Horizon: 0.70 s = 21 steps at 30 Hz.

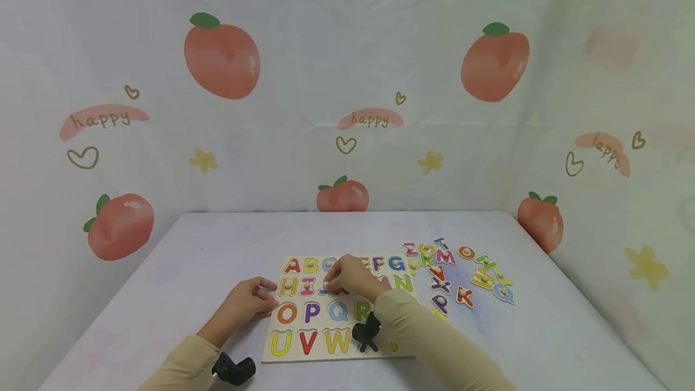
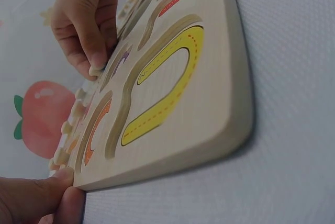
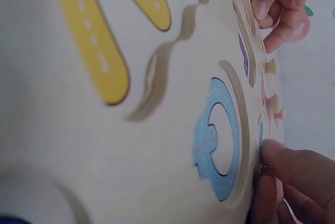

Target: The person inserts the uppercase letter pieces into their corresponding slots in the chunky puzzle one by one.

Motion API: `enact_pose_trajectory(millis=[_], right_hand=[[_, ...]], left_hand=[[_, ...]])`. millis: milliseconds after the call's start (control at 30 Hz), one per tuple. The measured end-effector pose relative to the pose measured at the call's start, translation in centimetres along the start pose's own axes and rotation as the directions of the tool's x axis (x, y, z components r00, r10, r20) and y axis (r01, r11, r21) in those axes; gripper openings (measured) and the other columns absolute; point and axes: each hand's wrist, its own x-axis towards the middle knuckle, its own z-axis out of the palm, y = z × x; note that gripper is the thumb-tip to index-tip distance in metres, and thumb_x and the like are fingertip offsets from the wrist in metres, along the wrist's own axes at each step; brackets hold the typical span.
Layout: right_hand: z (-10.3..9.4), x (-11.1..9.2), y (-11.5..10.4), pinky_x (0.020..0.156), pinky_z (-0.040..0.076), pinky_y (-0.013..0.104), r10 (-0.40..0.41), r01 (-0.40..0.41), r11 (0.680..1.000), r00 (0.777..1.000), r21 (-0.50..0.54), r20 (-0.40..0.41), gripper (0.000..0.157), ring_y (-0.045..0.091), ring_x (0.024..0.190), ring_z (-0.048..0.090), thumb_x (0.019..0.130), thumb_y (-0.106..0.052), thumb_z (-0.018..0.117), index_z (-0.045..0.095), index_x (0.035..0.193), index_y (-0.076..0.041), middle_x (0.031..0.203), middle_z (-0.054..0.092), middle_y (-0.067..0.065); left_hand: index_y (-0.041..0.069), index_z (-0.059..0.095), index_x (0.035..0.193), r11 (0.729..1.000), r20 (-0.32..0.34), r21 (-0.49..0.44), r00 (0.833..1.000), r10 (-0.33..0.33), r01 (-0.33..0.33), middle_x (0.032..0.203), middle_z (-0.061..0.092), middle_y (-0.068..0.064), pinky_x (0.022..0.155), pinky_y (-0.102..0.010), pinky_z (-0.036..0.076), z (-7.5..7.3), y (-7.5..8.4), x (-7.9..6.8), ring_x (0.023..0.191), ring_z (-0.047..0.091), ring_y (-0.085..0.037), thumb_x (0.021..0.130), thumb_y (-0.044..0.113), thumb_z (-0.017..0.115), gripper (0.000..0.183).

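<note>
A wooden alphabet puzzle board (image 1: 295, 355) lies flat, with letter pieces in its upper recesses. At its left edge is my left hand (image 1: 247, 303); in the left wrist view the thumb (image 2: 64, 176) and a finger hold that edge. My right hand (image 1: 353, 279) reaches over the second row and pinches a small wooden knob (image 2: 96, 70) between thumb and finger. That knob belongs to the blue letter J piece (image 1: 323, 289), mostly covered by the fingers, at the place right of the I piece (image 1: 307, 286). Below are printed recesses such as the Q (image 3: 233, 130).
Loose knobbed letter pieces lie right of the board, among them a K (image 1: 464, 296), an O (image 1: 466, 253), an M (image 1: 446, 257) and a Q (image 1: 503, 293). The white-covered table (image 1: 217, 246) meets a patterned cloth backdrop (image 1: 293, 155) behind and at the sides.
</note>
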Motion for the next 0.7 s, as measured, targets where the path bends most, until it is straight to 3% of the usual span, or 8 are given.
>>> enact_pose_trajectory(millis=[433,700], right_hand=[[0.0,-0.2,-0.1,0.051,0.039,0.021,-0.022,0.022,1.000,1.000,0.004,0.011,0.010,0.010,0.057,0.049,0.080,-0.010,0.077,0.068,0.076,-0.011,0.064,0.059,-0.002],[-1.5,-0.6,0.5,0.056,0.043,0.025,-0.062,0.062,0.998,0.998,0.005,0.022,0.019,0.014,0.065,0.054,0.080,-0.016,0.079,0.067,0.094,-0.012,0.076,0.060,0.000]], left_hand=[[-0.004,0.061,0.114,1.000,0.003,0.001,1.000,0.008,-0.008,0.080,0.063,-0.006,0.061,-0.025,0.052,-0.2,0.0,0.0,0.067,0.057,-0.014,0.081,0.003,0.073,0.036],[-0.003,0.061,0.114,1.000,0.006,-0.021,1.000,0.012,-0.012,0.081,0.063,-0.006,0.061,-0.026,0.052,0.0,-0.2,0.1,0.068,0.058,-0.014,0.081,0.004,0.074,0.036]])
